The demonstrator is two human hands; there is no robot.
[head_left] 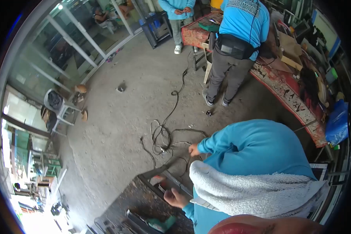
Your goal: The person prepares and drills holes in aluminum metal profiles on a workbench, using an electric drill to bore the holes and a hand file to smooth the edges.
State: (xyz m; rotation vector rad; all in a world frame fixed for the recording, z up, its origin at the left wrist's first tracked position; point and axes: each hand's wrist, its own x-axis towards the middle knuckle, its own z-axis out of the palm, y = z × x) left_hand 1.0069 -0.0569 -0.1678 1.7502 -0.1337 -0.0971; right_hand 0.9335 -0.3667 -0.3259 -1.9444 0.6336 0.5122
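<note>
My left hand [176,198] is over the edge of the dark workbench [123,201], fingers closed around a small, pale, narrow piece [161,188] beside a metal frame [178,182]. Farther out, my right hand [194,150] hangs low with its fingers curled in. A dark cord [182,143] runs up to it in this view; what the fingers hold is too small to make out. A green and black power tool [160,224] lies on the bench below my left hand. A white towel [257,191] drapes around my neck, over my blue sleeve.
A coiled extension cord [161,136] lies across the concrete floor [117,117]. One person in blue [238,35] leans over a cluttered red-covered table [286,93]; another person [179,11] stands beyond. White plastic chairs [60,111] stand by the glass doors [72,41].
</note>
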